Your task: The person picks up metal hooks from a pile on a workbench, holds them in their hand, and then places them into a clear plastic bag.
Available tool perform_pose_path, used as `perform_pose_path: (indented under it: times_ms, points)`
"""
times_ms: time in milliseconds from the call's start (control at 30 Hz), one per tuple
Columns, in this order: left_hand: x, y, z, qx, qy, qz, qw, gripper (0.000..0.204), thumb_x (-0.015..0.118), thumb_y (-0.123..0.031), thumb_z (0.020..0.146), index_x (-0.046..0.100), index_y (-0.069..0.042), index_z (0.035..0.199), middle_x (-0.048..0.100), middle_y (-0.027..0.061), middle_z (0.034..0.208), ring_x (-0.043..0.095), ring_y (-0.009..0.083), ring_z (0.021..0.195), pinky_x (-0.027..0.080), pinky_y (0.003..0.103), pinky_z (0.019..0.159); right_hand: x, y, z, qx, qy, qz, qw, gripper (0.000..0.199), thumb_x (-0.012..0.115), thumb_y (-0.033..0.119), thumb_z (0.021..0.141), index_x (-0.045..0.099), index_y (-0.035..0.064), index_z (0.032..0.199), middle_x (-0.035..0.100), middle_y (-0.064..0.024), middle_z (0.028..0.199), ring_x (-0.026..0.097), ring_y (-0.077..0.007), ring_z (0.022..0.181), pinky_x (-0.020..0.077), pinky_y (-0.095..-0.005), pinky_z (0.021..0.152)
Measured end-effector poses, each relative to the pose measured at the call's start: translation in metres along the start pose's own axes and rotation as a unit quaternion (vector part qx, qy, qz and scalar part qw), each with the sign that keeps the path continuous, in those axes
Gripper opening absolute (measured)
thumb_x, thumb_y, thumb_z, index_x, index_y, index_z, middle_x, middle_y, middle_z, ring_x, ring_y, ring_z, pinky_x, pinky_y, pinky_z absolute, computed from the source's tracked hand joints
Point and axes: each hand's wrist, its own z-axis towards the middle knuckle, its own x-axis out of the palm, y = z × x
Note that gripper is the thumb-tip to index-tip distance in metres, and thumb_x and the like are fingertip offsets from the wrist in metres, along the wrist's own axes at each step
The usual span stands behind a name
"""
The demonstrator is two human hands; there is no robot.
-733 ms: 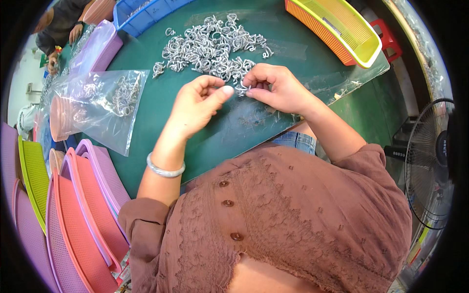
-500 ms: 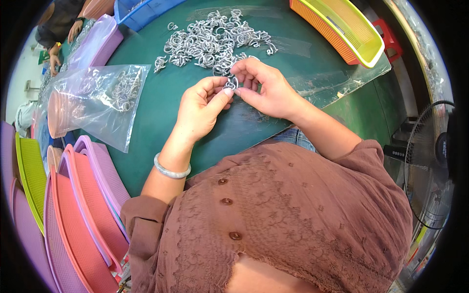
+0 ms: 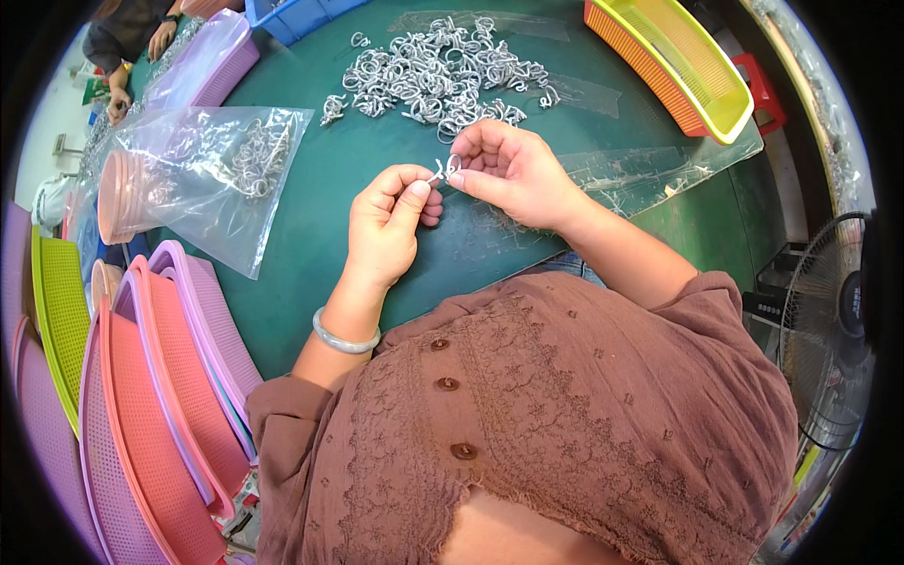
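Note:
My left hand (image 3: 388,226) and my right hand (image 3: 508,171) meet over the green table (image 3: 320,198), both pinching one small silver metal hook (image 3: 444,170) between thumb and fingertips. A heap of the same silver hooks (image 3: 438,77) lies just beyond the hands. To the left lies a clear plastic bag (image 3: 202,174) with several hooks inside. A pale bangle (image 3: 344,337) sits on my left wrist.
Stacked pink, purple and green mesh baskets (image 3: 141,395) crowd the left edge. An orange and yellow basket (image 3: 673,61) sits far right, a blue crate (image 3: 292,14) at the top. Clear plastic sheets (image 3: 640,174) lie right of my hands. Another person's hands (image 3: 141,56) work top left. A fan (image 3: 833,330) stands right.
Both hands drew back from the edge of the heap toward my body, bringing one hook between the fingertips of both hands.

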Motion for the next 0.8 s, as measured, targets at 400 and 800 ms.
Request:
perform_pose_path:
  times_ms: [400,800]
  points:
    - [-0.01,-0.004,0.001,-0.052,0.012,-0.168,0.984,0.012,0.046,-0.015,0.09,0.053,-0.006,0.092,0.057,0.003,0.074,0.053,0.0113,0.064,0.044,0.023,0.06,0.005,0.011,0.005,0.05,0.096,0.108,0.988,0.025,0.058,0.002,0.079,0.051,0.0004,0.102,0.056,-0.0021,0.086,0.053,-0.0079,0.076,0.0448,-0.0214,0.066]
    - [-0.008,-0.011,-0.002,-0.063,-0.002,-0.134,0.989,0.013,0.046,-0.016,0.09,0.053,-0.006,0.091,0.056,0.0023,0.069,0.052,0.0099,0.058,0.041,0.021,0.053,0.006,0.01,0.008,0.059,0.069,0.07,0.993,0.023,0.057,0.007,0.082,0.053,0.0002,0.103,0.056,-0.0015,0.078,0.052,-0.007,0.067,0.0435,-0.0202,0.058]
